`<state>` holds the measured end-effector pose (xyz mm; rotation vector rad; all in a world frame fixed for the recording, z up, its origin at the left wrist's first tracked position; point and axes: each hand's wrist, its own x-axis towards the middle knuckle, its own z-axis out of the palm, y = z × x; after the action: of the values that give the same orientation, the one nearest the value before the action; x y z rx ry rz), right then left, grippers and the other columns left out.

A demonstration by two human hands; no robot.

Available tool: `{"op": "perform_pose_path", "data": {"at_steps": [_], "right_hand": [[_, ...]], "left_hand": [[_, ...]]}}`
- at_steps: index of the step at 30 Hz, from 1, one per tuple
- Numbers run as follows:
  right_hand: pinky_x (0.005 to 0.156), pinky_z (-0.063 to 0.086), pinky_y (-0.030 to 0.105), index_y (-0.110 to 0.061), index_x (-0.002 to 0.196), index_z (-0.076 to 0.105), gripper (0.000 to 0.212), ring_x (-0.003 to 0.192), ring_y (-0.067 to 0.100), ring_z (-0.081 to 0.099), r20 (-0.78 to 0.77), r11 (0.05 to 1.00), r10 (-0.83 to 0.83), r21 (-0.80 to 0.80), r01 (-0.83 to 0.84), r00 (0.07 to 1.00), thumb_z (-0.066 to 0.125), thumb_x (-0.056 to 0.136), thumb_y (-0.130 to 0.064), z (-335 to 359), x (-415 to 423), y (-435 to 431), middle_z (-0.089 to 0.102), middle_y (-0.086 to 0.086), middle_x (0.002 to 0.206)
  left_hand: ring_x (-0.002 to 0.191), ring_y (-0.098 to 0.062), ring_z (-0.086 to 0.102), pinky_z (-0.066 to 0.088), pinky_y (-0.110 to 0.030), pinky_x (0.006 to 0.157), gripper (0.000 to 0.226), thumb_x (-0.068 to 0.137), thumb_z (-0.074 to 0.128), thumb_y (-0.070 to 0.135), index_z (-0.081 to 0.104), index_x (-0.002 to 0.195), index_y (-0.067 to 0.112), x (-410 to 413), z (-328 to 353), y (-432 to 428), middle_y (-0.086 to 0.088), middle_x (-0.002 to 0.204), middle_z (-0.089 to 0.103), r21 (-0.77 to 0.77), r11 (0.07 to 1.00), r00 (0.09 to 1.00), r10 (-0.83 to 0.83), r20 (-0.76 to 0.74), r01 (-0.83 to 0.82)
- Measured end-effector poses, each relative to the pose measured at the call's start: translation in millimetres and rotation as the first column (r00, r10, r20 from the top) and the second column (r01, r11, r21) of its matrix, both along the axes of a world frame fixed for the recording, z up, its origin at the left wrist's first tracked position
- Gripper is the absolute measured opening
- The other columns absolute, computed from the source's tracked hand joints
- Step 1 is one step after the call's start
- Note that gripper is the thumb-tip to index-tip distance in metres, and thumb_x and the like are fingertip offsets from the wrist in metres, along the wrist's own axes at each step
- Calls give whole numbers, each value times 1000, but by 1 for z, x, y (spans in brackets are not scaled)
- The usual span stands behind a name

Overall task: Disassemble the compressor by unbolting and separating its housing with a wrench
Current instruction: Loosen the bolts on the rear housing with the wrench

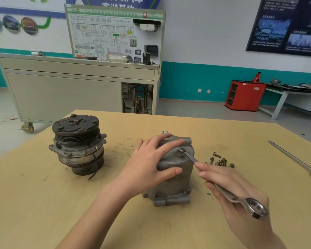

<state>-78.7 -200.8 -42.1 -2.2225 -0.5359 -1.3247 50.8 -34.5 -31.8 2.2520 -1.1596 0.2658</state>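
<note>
Compressor housing [176, 175] is standing upright near the middle of the table [115, 221], with its flanged base sitting on the surface. The left hand [151, 159] is pressing on the top of the housing from 9 o'clock, with fingers straight and spread and the thumb lying against the side wall; it is gripping nothing. The right hand [237, 191] is gripping the wrench [226, 194] at 4 o'clock from the housing, with fingers curled round the shaft. One wrench end is sitting on the bolt [180, 151] at the upper face of the housing, while the other end is projecting past the palm toward 5 o'clock. The pulley section [78, 142] is standing apart at 9 o'clock from the housing. The loose bolts [220, 161] are lying clustered at 2 o'clock, near the housing. The screwdriver [294, 159] is lying at 3 o'clock, well apart, near the table edge.
</note>
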Motion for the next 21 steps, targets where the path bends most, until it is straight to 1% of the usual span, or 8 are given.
{"op": "perform_pose_path", "data": {"at_steps": [3,5,9,11,13,17,19,21], "right_hand": [[87,46,18,-4,91,72,19,96,13,63,2,998,-9,-64,10,1000,55,87,-12,3,1,-4,67,1,108],[84,48,21,-1,92,72,18,94,16,63,10,995,-2,-98,3,1000,57,86,-9,3,1,-8,67,3,108],[83,49,27,1,93,72,17,93,23,65,34,980,-7,-199,14,999,59,84,-5,1,3,-12,66,8,112],[82,50,27,2,92,72,18,90,25,65,49,974,-21,-225,31,999,59,85,-6,1,5,-13,67,10,111],[82,50,25,2,90,73,18,89,21,65,34,981,-13,-195,19,999,58,86,-8,3,7,-12,68,9,108],[84,48,21,-1,91,72,28,94,11,64,-16,997,-6,-75,5,1000,52,94,-21,8,7,-10,68,4,105],[88,48,20,-5,100,70,26,100,10,63,-38,999,-4,36,6,999,53,94,-23,5,1,-9,68,2,109],[82,51,20,-13,111,65,25,96,11,65,8,985,-18,170,17,1000,56,93,-28,-2,-12,-4,66,-3,111]], "left_hand": [[141,-7,19,13,-48,117,52,87,52,59,39,137,52,1,1,0,16,153,20,53,998,999,18,38,-20],[141,-6,17,11,-48,118,54,87,50,59,37,139,52,0,3,0,17,154,19,71,997,999,22,31,-24],[144,-9,14,12,-49,118,58,89,47,59,24,142,55,-3,5,0,15,156,14,121,992,999,20,39,-24],[145,-10,12,11,-49,118,57,90,46,59,25,142,55,-3,6,1,16,157,11,141,990,999,22,38,-27],[146,-12,11,11,-49,118,55,90,46,59,29,141,54,-3,6,0,16,157,10,156,987,999,26,32,-30],[142,-14,17,20,-47,115,52,89,49,58,35,139,52,-3,7,0,15,156,15,150,988,999,34,27,-37],[143,-15,17,21,-47,115,52,89,49,58,35,139,53,-3,9,0,17,155,18,163,986,998,42,37,-48],[144,-15,16,21,-45,116,52,88,48,60,35,138,54,-2,9,0,19,155,18,184,981,998,50,47,-58]]}}
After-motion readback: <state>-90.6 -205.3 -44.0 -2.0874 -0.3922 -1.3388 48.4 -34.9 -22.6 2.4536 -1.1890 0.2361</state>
